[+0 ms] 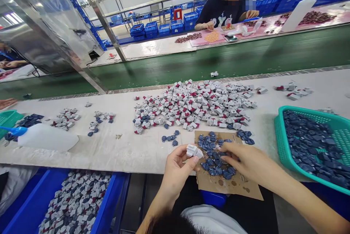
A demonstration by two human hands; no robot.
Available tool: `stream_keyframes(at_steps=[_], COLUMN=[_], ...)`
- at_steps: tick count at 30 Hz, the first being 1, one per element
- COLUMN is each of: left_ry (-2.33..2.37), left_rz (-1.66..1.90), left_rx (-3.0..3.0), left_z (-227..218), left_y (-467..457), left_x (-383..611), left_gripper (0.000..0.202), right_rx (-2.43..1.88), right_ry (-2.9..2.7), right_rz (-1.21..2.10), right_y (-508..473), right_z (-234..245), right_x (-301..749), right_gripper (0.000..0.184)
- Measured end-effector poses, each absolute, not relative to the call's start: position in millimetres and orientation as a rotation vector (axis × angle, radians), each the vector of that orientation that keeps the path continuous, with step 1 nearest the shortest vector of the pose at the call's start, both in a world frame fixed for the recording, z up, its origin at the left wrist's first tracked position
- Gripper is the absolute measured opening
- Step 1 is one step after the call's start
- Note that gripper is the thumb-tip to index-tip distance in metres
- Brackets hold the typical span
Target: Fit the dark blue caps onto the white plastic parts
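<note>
My left hand point(177, 168) pinches a small light-grey plastic part point(193, 150) between thumb and fingers, just off the left edge of a cardboard sheet point(229, 186). On that sheet lie many small dark blue pieces point(210, 142) among wet-looking patches. My right hand point(240, 157) is low over the sheet, its thumb and forefinger closing around one dark blue piece point(222, 154), partly hidden by the fingers. Behind the sheet spreads a large pile of light-grey parts point(197, 102), some with dark red pieces in them. A few loose blue pieces point(171, 138) sit left of the cardboard.
A green basket point(283, 146) of dark blue pieces stands at right. On the left lie a white bottle with a blue nozzle point(47, 137) and small part groups. Below is a blue bin point(106, 194) of finished-looking parts. Beyond the green conveyor belt point(169, 66) a person point(216, 11) works.
</note>
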State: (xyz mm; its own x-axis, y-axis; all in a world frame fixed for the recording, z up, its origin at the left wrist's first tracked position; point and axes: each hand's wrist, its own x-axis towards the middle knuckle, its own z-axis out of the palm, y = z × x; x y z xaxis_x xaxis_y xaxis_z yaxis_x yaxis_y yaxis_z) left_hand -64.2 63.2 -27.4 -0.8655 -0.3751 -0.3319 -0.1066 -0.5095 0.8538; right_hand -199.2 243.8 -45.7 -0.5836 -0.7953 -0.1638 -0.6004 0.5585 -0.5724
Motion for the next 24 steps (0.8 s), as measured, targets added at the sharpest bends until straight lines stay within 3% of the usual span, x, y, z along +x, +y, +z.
stream_keyframes(at_steps=[3, 8, 14, 24], left_ry=[-1.437, -1.423, -1.427, -1.813], left_rz=[-2.556, -2.605, -2.631, -2.482], left_rx=[0.638, 0.548, 0.519, 0.392], left_z=[-21, -14, -13, -15], left_y=[66, 70, 69, 60], left_x=[-65, -66, -65, -56], left_gripper=[0.027, 0.023, 0.026, 0.021], right_rx=[-1.029, -0.861, -0.929, -0.999], right_ry=[2.375, 2.166, 2.128, 1.869], right_rz=[-0.998, -1.558, -1.573, -1.254], right_y=[239, 226, 221, 225], right_z=[-24, 2, 8, 11], right_x=[-185, -160, -161, -167], right_gripper=[0.031, 0.032, 0.027, 0.021])
